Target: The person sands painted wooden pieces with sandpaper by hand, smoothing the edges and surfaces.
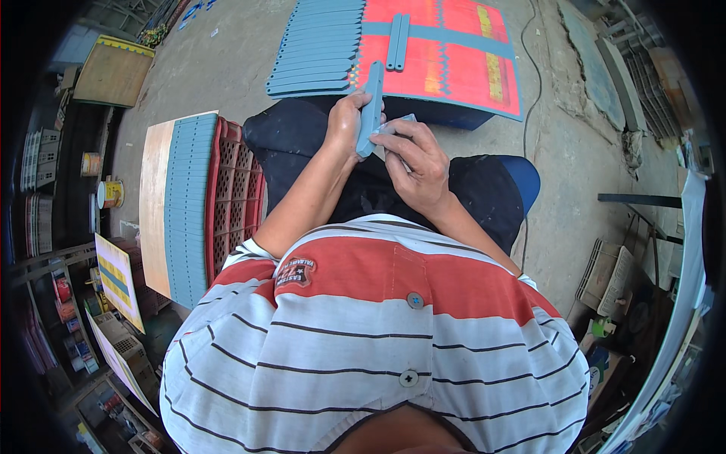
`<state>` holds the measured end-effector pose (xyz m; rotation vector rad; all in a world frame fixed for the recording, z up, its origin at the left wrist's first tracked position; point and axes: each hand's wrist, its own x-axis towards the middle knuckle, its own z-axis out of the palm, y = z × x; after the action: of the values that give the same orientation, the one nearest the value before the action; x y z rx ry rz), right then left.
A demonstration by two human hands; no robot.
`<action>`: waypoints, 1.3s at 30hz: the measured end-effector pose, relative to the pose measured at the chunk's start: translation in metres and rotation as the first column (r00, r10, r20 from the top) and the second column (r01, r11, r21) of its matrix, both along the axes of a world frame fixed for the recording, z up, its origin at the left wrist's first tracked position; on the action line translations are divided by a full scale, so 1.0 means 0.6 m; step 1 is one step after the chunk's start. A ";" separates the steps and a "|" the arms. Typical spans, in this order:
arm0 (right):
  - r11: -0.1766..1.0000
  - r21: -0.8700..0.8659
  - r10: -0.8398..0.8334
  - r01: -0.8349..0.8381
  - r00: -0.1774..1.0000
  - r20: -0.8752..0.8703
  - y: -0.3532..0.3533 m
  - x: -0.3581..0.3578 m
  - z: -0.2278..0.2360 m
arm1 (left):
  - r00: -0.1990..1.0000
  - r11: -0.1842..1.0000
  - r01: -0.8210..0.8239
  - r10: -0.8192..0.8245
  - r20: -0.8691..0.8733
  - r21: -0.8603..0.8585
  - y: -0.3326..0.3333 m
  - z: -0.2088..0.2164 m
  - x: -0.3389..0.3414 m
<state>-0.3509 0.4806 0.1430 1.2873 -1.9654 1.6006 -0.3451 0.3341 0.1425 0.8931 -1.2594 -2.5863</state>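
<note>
My left hand point(345, 125) is closed around a blue-grey painted slat point(373, 98), with rounded ends, held tilted above my lap. At the slat's near end, my right hand point(416, 160) pinches a pale folded sheet point(409, 118) against its edge; whether it is sandpaper or cloth I cannot tell. Beyond my hands stands a low table with a red-pink top point(484, 72). On its left part several similar slats point(314, 57) lie side by side in a row, and a pair of slats point(398, 41) rests apart on the red surface.
To my left, a red plastic crate point(236, 178) stands beside a board covered with a row of blue-grey slats point(187, 197). A cable point(538, 83) runs over the concrete floor at the right. Shelves point(53, 303) with cans and boxes line the left side.
</note>
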 end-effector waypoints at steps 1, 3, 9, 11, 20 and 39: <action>1.000 -0.001 0.001 -0.001 1.000 -0.001 -0.001 0.001 -0.001 | 1.000 1.000 -0.026 0.026 0.017 0.014 -0.002 -0.005 -0.001; 0.999 0.017 -0.050 0.051 0.998 -0.040 -0.003 0.002 -0.002 | 0.999 0.998 -0.053 0.053 -0.004 0.022 -0.004 -0.013 -0.004; 1.000 0.015 0.013 -0.012 0.999 -0.032 -0.001 0.007 0.003 | 0.998 0.998 -0.049 0.051 -0.044 0.040 -0.010 -0.016 -0.002; 1.000 0.013 0.001 0.000 1.000 -0.021 -0.001 0.003 0.001 | 0.998 0.997 -0.021 0.026 -0.065 0.077 -0.009 -0.016 0.001; 0.999 0.016 -0.037 0.036 0.999 0.024 -0.001 -0.020 -0.010 | 0.984 0.984 0.175 -0.174 -0.031 0.024 0.004 -0.004 0.012; 0.999 -0.014 0.050 -0.050 0.999 -0.017 0.003 0.004 0.003 | 0.999 0.963 0.013 0.000 -0.051 0.270 -0.009 0.001 0.009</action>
<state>-0.3487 0.4823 0.1446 1.3502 -1.9234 1.6190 -0.3394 0.3287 0.1429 0.8590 -0.9111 -2.8125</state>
